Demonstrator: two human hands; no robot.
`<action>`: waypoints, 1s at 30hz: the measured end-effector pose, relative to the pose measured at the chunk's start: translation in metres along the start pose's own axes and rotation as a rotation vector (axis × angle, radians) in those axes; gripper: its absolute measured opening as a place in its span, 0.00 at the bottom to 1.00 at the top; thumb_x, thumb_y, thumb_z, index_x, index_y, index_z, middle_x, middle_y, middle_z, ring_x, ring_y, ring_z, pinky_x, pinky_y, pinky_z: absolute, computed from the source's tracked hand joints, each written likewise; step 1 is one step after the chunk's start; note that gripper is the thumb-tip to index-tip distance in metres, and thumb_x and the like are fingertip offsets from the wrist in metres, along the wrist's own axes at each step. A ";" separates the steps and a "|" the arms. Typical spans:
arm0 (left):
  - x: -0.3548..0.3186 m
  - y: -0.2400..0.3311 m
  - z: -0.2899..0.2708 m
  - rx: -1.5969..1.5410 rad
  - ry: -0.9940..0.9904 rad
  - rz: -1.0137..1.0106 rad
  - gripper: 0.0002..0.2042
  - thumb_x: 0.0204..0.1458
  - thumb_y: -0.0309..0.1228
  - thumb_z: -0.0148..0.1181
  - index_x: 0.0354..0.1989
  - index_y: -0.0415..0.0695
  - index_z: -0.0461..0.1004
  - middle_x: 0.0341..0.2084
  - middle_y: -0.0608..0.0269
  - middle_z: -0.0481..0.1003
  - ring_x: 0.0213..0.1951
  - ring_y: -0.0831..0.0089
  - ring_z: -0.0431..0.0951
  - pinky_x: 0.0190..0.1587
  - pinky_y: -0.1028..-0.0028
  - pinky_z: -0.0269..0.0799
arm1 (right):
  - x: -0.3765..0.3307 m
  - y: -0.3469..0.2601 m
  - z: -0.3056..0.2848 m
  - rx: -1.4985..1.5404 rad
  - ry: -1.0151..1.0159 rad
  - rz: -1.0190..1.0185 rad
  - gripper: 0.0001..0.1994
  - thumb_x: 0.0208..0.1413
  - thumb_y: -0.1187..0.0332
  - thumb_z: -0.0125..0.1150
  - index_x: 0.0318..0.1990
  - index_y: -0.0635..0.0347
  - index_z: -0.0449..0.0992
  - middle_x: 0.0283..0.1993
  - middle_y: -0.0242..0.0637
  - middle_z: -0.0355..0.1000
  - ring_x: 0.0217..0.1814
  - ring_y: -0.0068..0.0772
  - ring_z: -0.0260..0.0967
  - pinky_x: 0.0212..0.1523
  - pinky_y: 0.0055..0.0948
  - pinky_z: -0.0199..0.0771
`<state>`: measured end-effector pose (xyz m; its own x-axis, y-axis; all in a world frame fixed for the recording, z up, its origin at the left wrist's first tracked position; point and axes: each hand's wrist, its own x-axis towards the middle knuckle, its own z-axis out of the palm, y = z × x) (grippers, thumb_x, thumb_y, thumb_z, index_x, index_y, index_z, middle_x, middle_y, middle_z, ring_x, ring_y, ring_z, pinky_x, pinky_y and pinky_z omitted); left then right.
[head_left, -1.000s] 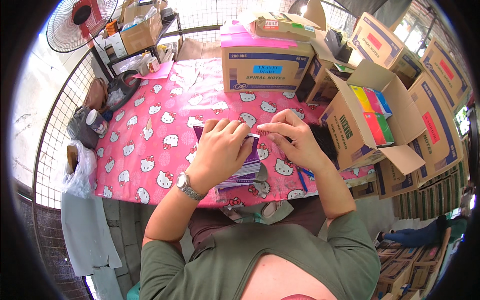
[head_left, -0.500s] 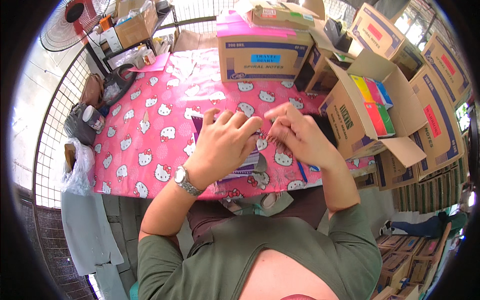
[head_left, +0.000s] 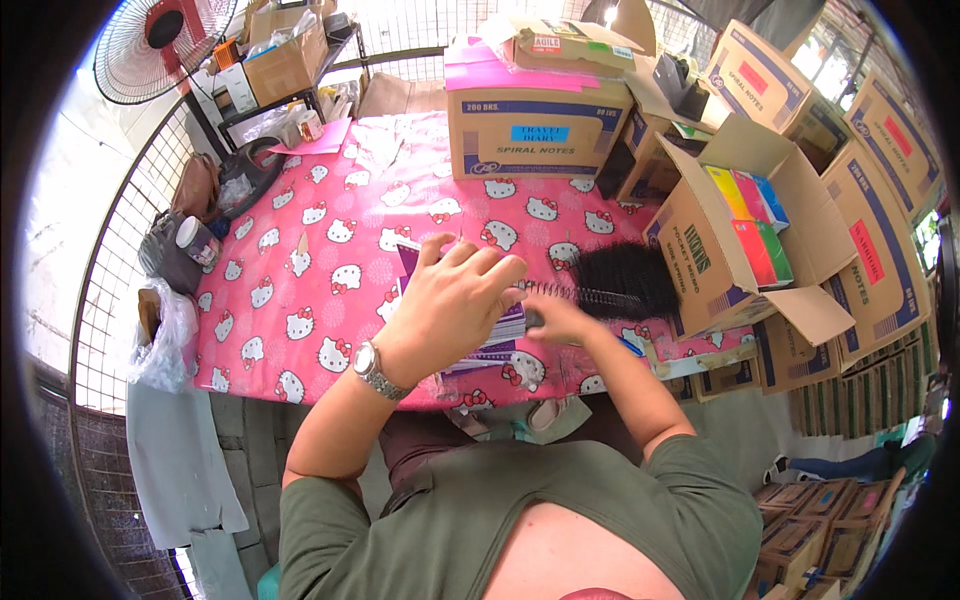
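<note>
My left hand (head_left: 452, 298), with a wristwatch on its wrist, is curled over a purple-covered notebook (head_left: 408, 256) and grips it near its upper part. Below the hand, more white and purple notebook edges (head_left: 505, 330) show in a stack. A thin black spiral coil (head_left: 585, 294) runs rightward from the notebook's edge by my left fingertips. My right hand (head_left: 562, 320) is low beside that edge, its fingers closed at the near end of the coil; a small dark grey thing shows at its fingertips. A heap of black coils (head_left: 630, 275) lies to the right.
A pink patterned cloth (head_left: 330, 290) covers the table. An open carton (head_left: 715, 250) with colourful packs stands right, beside stacked cartons (head_left: 870, 240). A closed carton (head_left: 540, 130) stands at the back. A blue pen-like item (head_left: 630, 346) lies near the front edge. Bags and a jar (head_left: 197, 240) sit left.
My right hand has come down from above the notebook's right side to its edge, uncovering the coil and the heap of coils. My left hand stays on the notebook. The view has shifted slightly.
</note>
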<state>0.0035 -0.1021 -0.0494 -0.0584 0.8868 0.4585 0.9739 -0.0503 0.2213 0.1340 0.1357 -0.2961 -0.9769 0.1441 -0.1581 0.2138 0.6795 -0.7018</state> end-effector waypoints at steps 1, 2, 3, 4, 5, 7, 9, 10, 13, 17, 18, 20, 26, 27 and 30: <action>-0.003 0.000 -0.001 0.012 -0.023 -0.022 0.09 0.59 0.33 0.57 0.47 0.48 0.73 0.37 0.64 0.77 0.47 0.63 0.76 0.63 0.51 0.56 | 0.005 -0.041 -0.034 -0.386 0.104 0.012 0.27 0.40 0.63 0.73 0.52 0.54 0.76 0.56 0.49 0.71 0.62 0.51 0.67 0.64 0.45 0.66; -0.003 0.001 -0.002 0.015 -0.047 -0.029 0.09 0.60 0.34 0.56 0.47 0.49 0.73 0.38 0.65 0.77 0.49 0.64 0.76 0.65 0.49 0.55 | 0.005 -0.046 -0.063 -0.266 0.343 -0.150 0.30 0.43 0.60 0.74 0.57 0.52 0.76 0.58 0.49 0.71 0.65 0.50 0.66 0.66 0.43 0.65; -0.002 0.002 -0.001 0.021 -0.039 -0.031 0.10 0.59 0.35 0.57 0.47 0.49 0.74 0.39 0.65 0.76 0.51 0.63 0.75 0.65 0.45 0.53 | 0.008 -0.062 -0.091 -0.044 0.387 -0.173 0.31 0.47 0.58 0.74 0.60 0.53 0.74 0.62 0.45 0.70 0.69 0.43 0.63 0.69 0.38 0.61; -0.002 0.002 0.001 0.027 -0.032 -0.032 0.11 0.59 0.37 0.58 0.47 0.49 0.74 0.40 0.64 0.76 0.53 0.62 0.73 0.65 0.42 0.51 | 0.011 -0.082 -0.111 0.451 0.313 -0.199 0.29 0.52 0.58 0.71 0.60 0.60 0.74 0.64 0.42 0.69 0.69 0.37 0.64 0.68 0.36 0.61; -0.005 0.000 0.002 0.036 -0.023 -0.049 0.12 0.59 0.39 0.59 0.47 0.49 0.74 0.42 0.64 0.76 0.56 0.61 0.72 0.66 0.38 0.49 | 0.001 -0.125 -0.134 0.640 0.210 -0.238 0.25 0.55 0.61 0.67 0.58 0.65 0.74 0.64 0.41 0.69 0.67 0.33 0.64 0.68 0.35 0.61; -0.012 0.004 0.009 0.185 0.138 -0.173 0.15 0.56 0.43 0.62 0.46 0.49 0.74 0.44 0.62 0.75 0.59 0.58 0.69 0.64 0.32 0.45 | -0.009 -0.155 -0.153 0.980 -0.074 -0.447 0.23 0.56 0.57 0.64 0.55 0.60 0.76 0.66 0.44 0.65 0.67 0.36 0.65 0.68 0.37 0.59; -0.015 0.001 0.010 0.199 0.167 -0.276 0.17 0.54 0.45 0.64 0.46 0.48 0.74 0.46 0.60 0.73 0.61 0.55 0.66 0.62 0.28 0.45 | -0.015 -0.174 -0.157 1.048 -0.322 -0.556 0.22 0.56 0.58 0.64 0.53 0.63 0.76 0.63 0.41 0.68 0.64 0.33 0.66 0.66 0.34 0.61; -0.015 -0.003 0.008 0.139 0.117 -0.314 0.19 0.52 0.46 0.66 0.45 0.48 0.74 0.47 0.60 0.73 0.61 0.54 0.65 0.61 0.26 0.46 | -0.018 -0.182 -0.158 1.080 -0.449 -0.608 0.21 0.57 0.59 0.64 0.53 0.64 0.76 0.61 0.40 0.70 0.62 0.32 0.67 0.65 0.33 0.63; -0.017 -0.016 0.010 0.001 0.102 -0.284 0.20 0.49 0.47 0.69 0.42 0.47 0.75 0.42 0.59 0.72 0.55 0.55 0.68 0.56 0.40 0.59 | -0.019 -0.194 -0.180 0.126 -0.248 -0.412 0.22 0.55 0.57 0.64 0.50 0.65 0.76 0.56 0.39 0.71 0.56 0.32 0.69 0.61 0.32 0.65; -0.010 -0.014 0.010 -0.031 0.126 -0.237 0.19 0.48 0.47 0.69 0.40 0.46 0.76 0.38 0.59 0.72 0.50 0.56 0.70 0.49 0.54 0.66 | -0.018 -0.192 -0.182 0.541 -0.373 -0.430 0.24 0.55 0.54 0.61 0.49 0.66 0.76 0.54 0.40 0.70 0.56 0.32 0.68 0.60 0.31 0.64; -0.009 -0.014 0.009 -0.021 0.122 -0.234 0.19 0.48 0.47 0.69 0.39 0.46 0.76 0.37 0.60 0.72 0.49 0.57 0.70 0.47 0.56 0.67 | -0.017 -0.191 -0.184 0.500 -0.355 -0.459 0.24 0.55 0.53 0.61 0.49 0.67 0.76 0.54 0.40 0.70 0.56 0.32 0.68 0.60 0.32 0.64; -0.010 -0.015 0.010 -0.025 0.134 -0.226 0.19 0.48 0.48 0.69 0.38 0.46 0.76 0.37 0.60 0.72 0.48 0.57 0.70 0.46 0.56 0.68 | -0.015 -0.188 -0.190 0.416 -0.322 -0.511 0.24 0.55 0.53 0.61 0.48 0.68 0.77 0.53 0.41 0.70 0.57 0.34 0.68 0.61 0.33 0.63; -0.009 -0.016 0.008 -0.035 0.172 -0.193 0.19 0.47 0.47 0.71 0.36 0.45 0.76 0.35 0.60 0.72 0.46 0.57 0.71 0.45 0.57 0.69 | -0.016 -0.203 -0.200 0.235 -0.278 -0.441 0.28 0.55 0.47 0.60 0.47 0.69 0.76 0.52 0.43 0.70 0.58 0.35 0.67 0.61 0.34 0.64; -0.009 -0.016 0.008 -0.047 0.176 -0.198 0.19 0.47 0.47 0.71 0.36 0.45 0.76 0.35 0.60 0.71 0.45 0.57 0.71 0.45 0.57 0.69 | -0.015 -0.203 -0.197 0.425 -0.346 -0.474 0.28 0.55 0.48 0.60 0.47 0.68 0.76 0.52 0.43 0.70 0.58 0.35 0.67 0.61 0.33 0.64; -0.008 -0.016 0.013 -0.036 0.218 -0.170 0.19 0.46 0.47 0.71 0.36 0.45 0.76 0.34 0.60 0.71 0.45 0.57 0.71 0.46 0.57 0.69 | -0.008 -0.192 -0.183 0.855 -0.507 -0.407 0.27 0.57 0.48 0.59 0.50 0.68 0.73 0.54 0.43 0.68 0.56 0.34 0.68 0.59 0.32 0.67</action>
<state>-0.0090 -0.1023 -0.0673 -0.2696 0.7644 0.5856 0.9379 0.0706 0.3395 0.0992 0.1355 -0.0326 -0.9011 -0.4286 0.0653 -0.0014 -0.1477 -0.9890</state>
